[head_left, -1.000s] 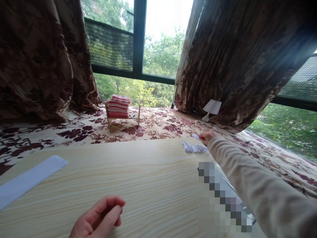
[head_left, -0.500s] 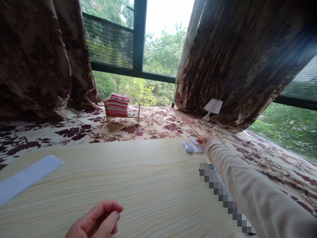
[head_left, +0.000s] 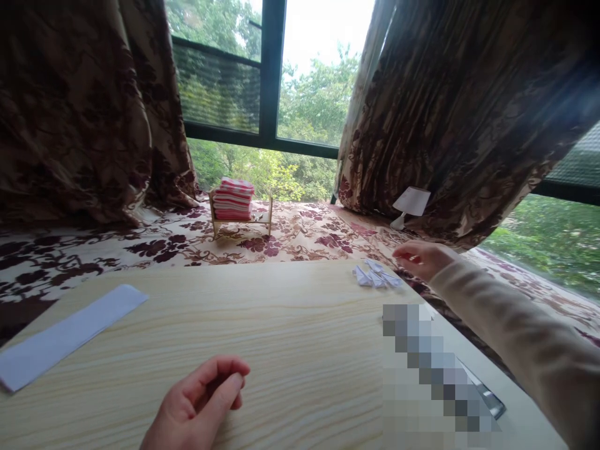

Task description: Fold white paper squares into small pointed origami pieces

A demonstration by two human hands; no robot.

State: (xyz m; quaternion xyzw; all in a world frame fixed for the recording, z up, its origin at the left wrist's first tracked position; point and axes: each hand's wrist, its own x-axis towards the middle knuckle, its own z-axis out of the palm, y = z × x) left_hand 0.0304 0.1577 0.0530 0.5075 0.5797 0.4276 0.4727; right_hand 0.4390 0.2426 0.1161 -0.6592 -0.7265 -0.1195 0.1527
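My left hand (head_left: 199,403) hovers over the near part of the wood-grain table (head_left: 262,312), fingers curled and thumb tip resting against them; nothing shows in it. Past the table's far right corner, my right hand (head_left: 426,257) is raised, its fingers loosely bent with a small gap by the thumb, and no object appears in it. Just left of that hand, several small folded white paper pieces (head_left: 375,275) lie in a loose group on the table. A stack of long white paper strips (head_left: 70,334) lies at the table's left side.
A pixelated flat object (head_left: 445,369) with a dark edge lies along the right side. Behind the table, on floral cloth (head_left: 304,231), stand a small rack (head_left: 241,221) bearing folded red-and-white cloths (head_left: 233,200) and a white lamp (head_left: 411,201). Curtains (head_left: 435,112) frame the windows.
My right hand has lifted away from the folded paper pieces and moved right, uncovering them. My left hand has shifted slightly up and right in view. The camera has turned a little left.
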